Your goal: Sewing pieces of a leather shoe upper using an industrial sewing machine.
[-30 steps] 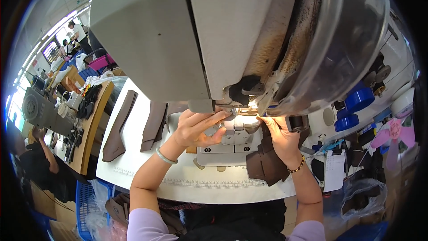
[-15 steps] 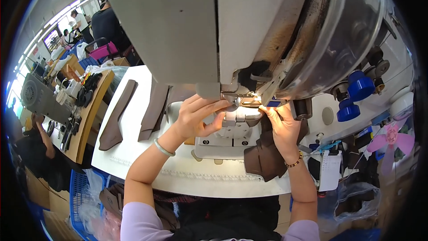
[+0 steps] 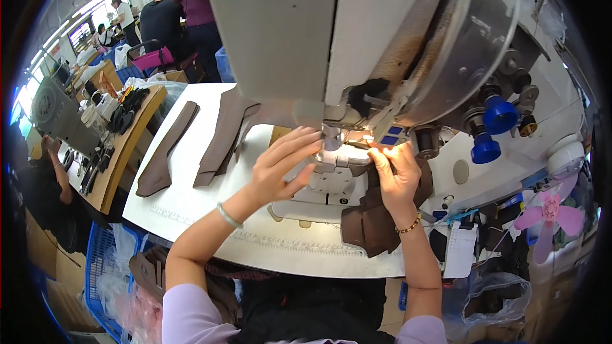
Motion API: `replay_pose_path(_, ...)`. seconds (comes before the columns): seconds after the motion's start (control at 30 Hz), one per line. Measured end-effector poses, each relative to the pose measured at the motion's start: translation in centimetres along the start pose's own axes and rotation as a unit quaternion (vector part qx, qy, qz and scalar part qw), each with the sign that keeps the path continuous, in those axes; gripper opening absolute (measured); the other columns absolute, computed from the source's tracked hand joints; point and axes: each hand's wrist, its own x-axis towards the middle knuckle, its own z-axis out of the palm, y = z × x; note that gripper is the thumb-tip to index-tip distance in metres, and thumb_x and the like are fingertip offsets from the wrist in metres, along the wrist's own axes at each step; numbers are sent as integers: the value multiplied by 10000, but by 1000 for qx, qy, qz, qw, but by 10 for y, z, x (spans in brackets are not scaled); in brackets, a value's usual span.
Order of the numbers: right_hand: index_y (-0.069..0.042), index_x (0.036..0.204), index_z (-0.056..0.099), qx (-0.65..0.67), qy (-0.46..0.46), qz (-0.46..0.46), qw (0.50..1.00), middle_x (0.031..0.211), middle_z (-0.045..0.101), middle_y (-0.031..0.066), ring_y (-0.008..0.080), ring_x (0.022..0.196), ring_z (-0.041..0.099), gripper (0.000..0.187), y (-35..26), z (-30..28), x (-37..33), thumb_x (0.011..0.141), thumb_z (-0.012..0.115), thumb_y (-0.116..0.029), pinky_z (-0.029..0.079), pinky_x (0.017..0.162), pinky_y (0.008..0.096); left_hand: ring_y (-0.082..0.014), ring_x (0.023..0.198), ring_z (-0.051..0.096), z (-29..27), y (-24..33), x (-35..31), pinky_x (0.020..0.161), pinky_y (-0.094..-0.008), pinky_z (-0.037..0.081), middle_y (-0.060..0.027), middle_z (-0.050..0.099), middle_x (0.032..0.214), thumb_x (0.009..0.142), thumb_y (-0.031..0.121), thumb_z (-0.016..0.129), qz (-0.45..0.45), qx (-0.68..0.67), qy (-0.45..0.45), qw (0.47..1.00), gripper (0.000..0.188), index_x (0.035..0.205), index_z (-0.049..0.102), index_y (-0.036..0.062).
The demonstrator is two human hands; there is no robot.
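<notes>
My left hand [image 3: 280, 164] is stretched out beside the needle area of a sewing machine [image 3: 274, 32], its fingers straight and the thumb apart. Its fingertips are next to a round metal part [image 3: 332, 137] and hold nothing that I can see. On the other side of the lit needle area, my right hand [image 3: 398, 175] pinches thumb and forefinger together; what is between them is too small to make out. Dark brown leather-like pieces [image 3: 371, 226], joined together, hang from the machine's bed below and behind my right hand, over the white table [image 3: 274, 251].
Flat brown pieces [image 3: 167, 153] lie on the table's left. Blue thread-tension knobs [image 3: 499, 114] stick out at the right, above a pink fan [image 3: 549, 213]. A blue basket [image 3: 95, 267] stands at lower left. Other people work in the background, one in purple [image 3: 199, 0].
My left hand's fingers have straightened and drawn slightly away from the needle area. My right hand stays pinched there. The whole view has shifted a little, and a person in purple appears behind.
</notes>
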Motion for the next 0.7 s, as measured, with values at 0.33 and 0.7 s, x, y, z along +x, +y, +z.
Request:
replay_pose_path(0.33, 21, 820, 576, 12, -6, -1, 1000, 914, 571, 143, 296, 942, 560, 72, -4, -5, 0, 851, 608, -37, 461, 821, 336, -246, 1118, 548, 27, -33, 19, 1012, -362, 355, -165, 609, 1163, 955, 449, 412, -582, -504, 156, 619, 548, 1157, 574, -33)
replay_pose_path(0.7, 3, 886, 600, 51, -94, 19, 994, 816, 587, 111, 238, 751, 565, 30, -67, -24, -33, 868, 594, -20, 454, 681, 300, -225, 1083, 592, -66, 36, -16, 950, -354, 495, -152, 594, 1164, 927, 87, 515, -334, -386, 429, 745, 297, 1189, 517, -52)
